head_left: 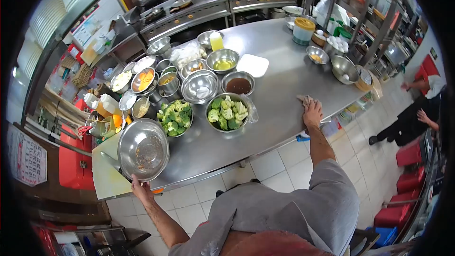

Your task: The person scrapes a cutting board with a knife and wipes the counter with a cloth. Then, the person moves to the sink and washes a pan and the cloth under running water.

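Observation:
At the lower left, my left hand (140, 187) grips the near rim of a large metal mixing bowl (144, 150) with brownish residue inside. The bowl overlaps a pale cutting board (108, 176), where a knife (110, 160) lies partly hidden under it. My right hand (313, 114) presses a brownish cloth (305, 99) onto the steel table (279, 90) near its front edge; the fingers are closed over the cloth. Between my hands stand a bowl of broccoli (174, 117) and a second bowl of broccoli (227, 113).
Behind the broccoli are a bowl of brown sauce (238, 85), a bowl of yellow liquid (222, 64) and a white tray (253, 65). Squeeze bottles (110, 103) crowd the left. Eggs (337, 43) sit back right. Another person's hand (421, 115) shows at far right.

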`<state>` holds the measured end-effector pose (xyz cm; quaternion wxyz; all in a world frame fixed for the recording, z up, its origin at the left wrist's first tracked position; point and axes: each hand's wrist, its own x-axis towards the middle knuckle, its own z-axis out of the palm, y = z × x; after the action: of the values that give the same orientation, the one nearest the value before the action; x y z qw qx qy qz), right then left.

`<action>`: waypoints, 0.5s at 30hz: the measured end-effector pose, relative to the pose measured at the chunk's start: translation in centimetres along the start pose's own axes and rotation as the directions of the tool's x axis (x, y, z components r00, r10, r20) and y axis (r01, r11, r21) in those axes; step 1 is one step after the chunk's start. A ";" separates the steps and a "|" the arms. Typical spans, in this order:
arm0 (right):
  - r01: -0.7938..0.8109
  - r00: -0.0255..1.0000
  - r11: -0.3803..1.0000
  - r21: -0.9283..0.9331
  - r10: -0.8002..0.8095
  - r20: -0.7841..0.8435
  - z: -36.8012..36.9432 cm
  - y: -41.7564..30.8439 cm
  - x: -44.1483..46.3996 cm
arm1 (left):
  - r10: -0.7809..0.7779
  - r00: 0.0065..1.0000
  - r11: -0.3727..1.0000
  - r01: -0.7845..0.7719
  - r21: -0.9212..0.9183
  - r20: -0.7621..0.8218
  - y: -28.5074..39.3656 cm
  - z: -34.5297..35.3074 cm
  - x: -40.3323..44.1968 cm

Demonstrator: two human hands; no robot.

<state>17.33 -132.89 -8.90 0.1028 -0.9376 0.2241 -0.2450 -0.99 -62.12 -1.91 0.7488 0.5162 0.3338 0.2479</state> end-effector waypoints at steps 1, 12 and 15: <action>-0.017 1.000 0.999 -0.030 0.016 -0.026 0.2 0.1 0.4 | 0.012 1.000 1.000 -0.012 -0.007 -0.008 0.2 0.6 -1.6; 0.287 0.912 0.919 0.270 -0.349 0.216 -5.4 -10.1 -14.1 | -0.053 0.896 0.968 0.154 0.197 -0.441 -13.0 -16.0 -7.6; 0.274 0.738 0.824 0.497 -0.511 0.441 -8.0 -16.3 -19.9 | 0.217 0.894 0.675 0.153 0.722 -0.393 -20.3 -26.5 -9.0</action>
<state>3.83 -109.83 -5.36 0.2972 -0.9514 -0.0784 -0.0181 -26.39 -59.45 -25.27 0.3740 0.7080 0.5583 0.2171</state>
